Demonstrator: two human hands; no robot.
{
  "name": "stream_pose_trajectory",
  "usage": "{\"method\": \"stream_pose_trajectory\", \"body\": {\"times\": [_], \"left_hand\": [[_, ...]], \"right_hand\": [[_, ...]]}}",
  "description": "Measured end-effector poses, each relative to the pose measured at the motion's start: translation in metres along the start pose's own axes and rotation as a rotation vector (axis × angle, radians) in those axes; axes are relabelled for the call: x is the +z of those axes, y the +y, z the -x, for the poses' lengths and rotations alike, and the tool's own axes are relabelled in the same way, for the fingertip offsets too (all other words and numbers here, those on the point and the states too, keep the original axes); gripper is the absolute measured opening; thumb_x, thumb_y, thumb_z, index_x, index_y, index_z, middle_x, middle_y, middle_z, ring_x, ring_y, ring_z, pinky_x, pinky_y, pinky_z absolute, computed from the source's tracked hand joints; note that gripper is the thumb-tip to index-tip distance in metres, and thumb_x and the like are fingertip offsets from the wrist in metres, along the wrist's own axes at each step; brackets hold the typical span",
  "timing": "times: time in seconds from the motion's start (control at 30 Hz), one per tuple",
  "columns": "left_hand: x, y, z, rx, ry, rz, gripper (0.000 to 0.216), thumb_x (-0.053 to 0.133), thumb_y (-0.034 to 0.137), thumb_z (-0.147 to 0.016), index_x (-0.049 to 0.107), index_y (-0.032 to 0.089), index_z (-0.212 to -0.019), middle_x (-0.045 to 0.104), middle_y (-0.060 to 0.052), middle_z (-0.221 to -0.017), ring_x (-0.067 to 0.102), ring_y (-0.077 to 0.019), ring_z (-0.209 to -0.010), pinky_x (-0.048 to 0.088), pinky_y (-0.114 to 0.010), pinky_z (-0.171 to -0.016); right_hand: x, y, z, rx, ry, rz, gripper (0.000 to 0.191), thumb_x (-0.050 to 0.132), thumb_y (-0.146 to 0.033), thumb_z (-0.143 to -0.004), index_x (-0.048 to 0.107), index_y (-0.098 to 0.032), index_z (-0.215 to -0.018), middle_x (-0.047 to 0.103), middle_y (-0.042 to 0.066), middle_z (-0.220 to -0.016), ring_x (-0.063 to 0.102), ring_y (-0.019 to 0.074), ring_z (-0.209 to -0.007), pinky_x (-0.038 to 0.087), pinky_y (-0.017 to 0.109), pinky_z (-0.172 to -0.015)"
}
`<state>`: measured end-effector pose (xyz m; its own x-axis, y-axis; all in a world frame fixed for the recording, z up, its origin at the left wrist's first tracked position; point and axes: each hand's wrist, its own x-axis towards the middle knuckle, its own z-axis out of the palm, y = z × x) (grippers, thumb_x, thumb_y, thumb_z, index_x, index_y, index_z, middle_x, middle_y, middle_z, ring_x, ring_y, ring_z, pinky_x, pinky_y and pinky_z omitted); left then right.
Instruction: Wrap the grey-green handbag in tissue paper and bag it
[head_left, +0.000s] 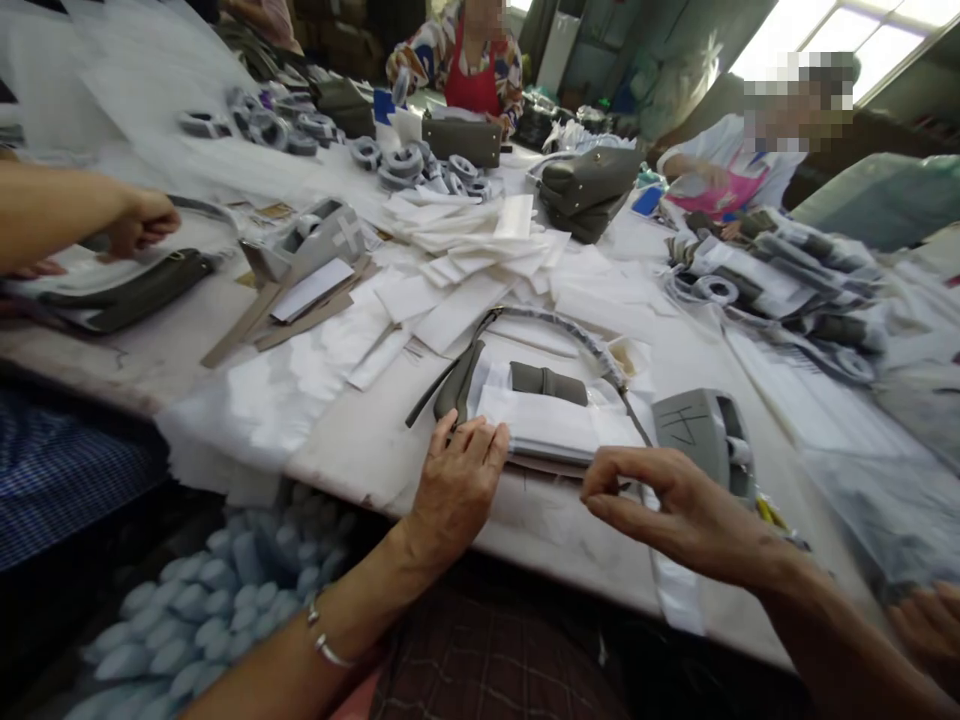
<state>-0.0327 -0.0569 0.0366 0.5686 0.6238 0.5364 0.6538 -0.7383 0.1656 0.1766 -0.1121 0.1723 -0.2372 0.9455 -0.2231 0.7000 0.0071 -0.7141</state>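
Observation:
An olive-grey handbag [459, 385] lies on the table in front of me, partly covered by white wrapping sheets [540, 420]. Its long strap [574, 325], partly wrapped in clear film, arches behind it. My left hand [461, 485] rests on the bag's near left corner, fingers stretched out and lying flat. Just off the near right corner is my right hand [667, 495], with thumb and index finger curled toward each other in a pinch. Whatever lies between those fingertips, if anything, is too small to make out. Right of the bag stands a grey tape dispenser [701, 435].
White paper sheets [465, 250] heap behind the bag. Wrapped bags and rolls [795, 280] pile at right; another dark bag [592, 185] sits farther back. A co-worker's hand [142, 220] is at left, two people work opposite. Grey-white bundles [210, 600] lie below the table edge.

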Motion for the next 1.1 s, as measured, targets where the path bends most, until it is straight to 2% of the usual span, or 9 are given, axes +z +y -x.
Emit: {"method": "stream_pose_trajectory", "body": {"times": [0.1, 0.3, 0.47, 0.6, 0.73, 0.8, 0.9, 1.0, 1.1], "left_hand": [[0.001, -0.001, 0.0, -0.006, 0.004, 0.011, 0.032, 0.047, 0.013, -0.096, 0.056, 0.013, -0.127, 0.066, -0.008, -0.112, 0.058, -0.023, -0.116, 0.036, -0.049, -0.111], [0.003, -0.002, 0.002, -0.019, 0.01, 0.06, 0.034, 0.041, 0.015, -0.1, 0.055, 0.012, -0.13, 0.066, -0.009, -0.113, 0.055, -0.0228, -0.12, 0.036, -0.05, -0.112], [0.004, -0.004, 0.002, -0.011, 0.044, 0.096, 0.033, 0.04, 0.016, -0.101, 0.057, 0.009, -0.128, 0.066, -0.007, -0.113, 0.055, -0.0227, -0.118, 0.035, -0.05, -0.111], [0.002, -0.006, 0.002, -0.018, 0.035, 0.109, 0.034, 0.038, 0.015, -0.102, 0.058, 0.009, -0.129, 0.066, -0.008, -0.115, 0.054, -0.0225, -0.119, 0.033, -0.049, -0.112], [0.002, -0.005, 0.002, -0.023, -0.003, 0.116, 0.035, 0.038, 0.016, -0.102, 0.058, 0.01, -0.13, 0.066, -0.009, -0.116, 0.053, -0.0231, -0.121, 0.032, -0.049, -0.113], [0.004, -0.005, 0.002, -0.023, -0.007, 0.114, 0.035, 0.038, 0.016, -0.102, 0.058, 0.01, -0.129, 0.066, -0.009, -0.115, 0.054, -0.0229, -0.12, 0.032, -0.049, -0.113], [0.007, -0.006, 0.001, -0.027, -0.001, 0.115, 0.035, 0.038, 0.015, -0.101, 0.058, 0.01, -0.129, 0.065, -0.009, -0.115, 0.055, -0.0228, -0.119, 0.032, -0.049, -0.113], [0.01, -0.007, 0.0, -0.031, 0.012, 0.109, 0.035, 0.037, 0.015, -0.101, 0.058, 0.01, -0.129, 0.065, -0.01, -0.116, 0.056, -0.0229, -0.117, 0.033, -0.049, -0.112], [0.011, -0.008, -0.001, -0.024, 0.03, 0.102, 0.034, 0.037, 0.014, -0.101, 0.058, 0.011, -0.128, 0.066, -0.009, -0.115, 0.056, -0.0226, -0.116, 0.034, -0.048, -0.111]], "right_hand": [[-0.003, -0.012, -0.045, -0.059, -0.172, 0.037, 0.021, 0.059, -0.035, -0.089, 0.066, -0.018, -0.078, 0.066, 0.0, -0.073, 0.057, 0.0124, -0.067, 0.046, 0.023, -0.066], [-0.019, -0.021, -0.114, -0.056, -0.362, 0.378, 0.021, 0.059, -0.034, -0.086, 0.065, -0.018, -0.075, 0.06, -0.003, -0.064, 0.049, 0.0097, -0.058, 0.035, 0.022, -0.054], [-0.029, -0.033, -0.16, -0.047, -0.577, 0.585, 0.011, 0.062, -0.028, -0.079, 0.065, -0.02, -0.071, 0.06, -0.005, -0.06, 0.05, 0.0093, -0.054, 0.032, 0.023, -0.051], [-0.022, -0.036, -0.187, -0.018, -0.717, 0.711, 0.011, 0.065, -0.031, -0.076, 0.069, -0.022, -0.074, 0.066, -0.003, -0.065, 0.054, 0.0112, -0.054, 0.033, 0.024, -0.051], [0.001, -0.03, -0.209, -0.1, -0.68, 0.943, 0.007, 0.076, -0.03, -0.068, 0.073, -0.024, -0.07, 0.067, 0.0, -0.064, 0.059, 0.0169, -0.061, 0.036, 0.027, -0.058], [0.011, -0.029, -0.216, -0.119, -0.675, 1.018, 0.011, 0.081, -0.03, -0.064, 0.072, -0.023, -0.065, 0.065, 0.001, -0.06, 0.061, 0.0194, -0.063, 0.036, 0.028, -0.06], [0.021, -0.03, -0.219, -0.207, -0.699, 1.096, 0.019, 0.083, -0.029, -0.065, 0.069, -0.02, -0.056, 0.063, 0.002, -0.055, 0.062, 0.0207, -0.064, 0.036, 0.03, -0.062], [0.026, -0.027, -0.215, -0.378, -0.653, 1.194, 0.023, 0.083, -0.03, -0.071, 0.068, -0.017, -0.059, 0.069, 0.007, -0.065, 0.063, 0.0242, -0.07, 0.037, 0.035, -0.065], [0.024, -0.018, -0.212, -0.508, -0.547, 1.246, 0.025, 0.079, -0.038, -0.077, 0.07, -0.017, -0.067, 0.071, 0.011, -0.081, 0.062, 0.0294, -0.087, 0.038, 0.038, -0.072]]}}
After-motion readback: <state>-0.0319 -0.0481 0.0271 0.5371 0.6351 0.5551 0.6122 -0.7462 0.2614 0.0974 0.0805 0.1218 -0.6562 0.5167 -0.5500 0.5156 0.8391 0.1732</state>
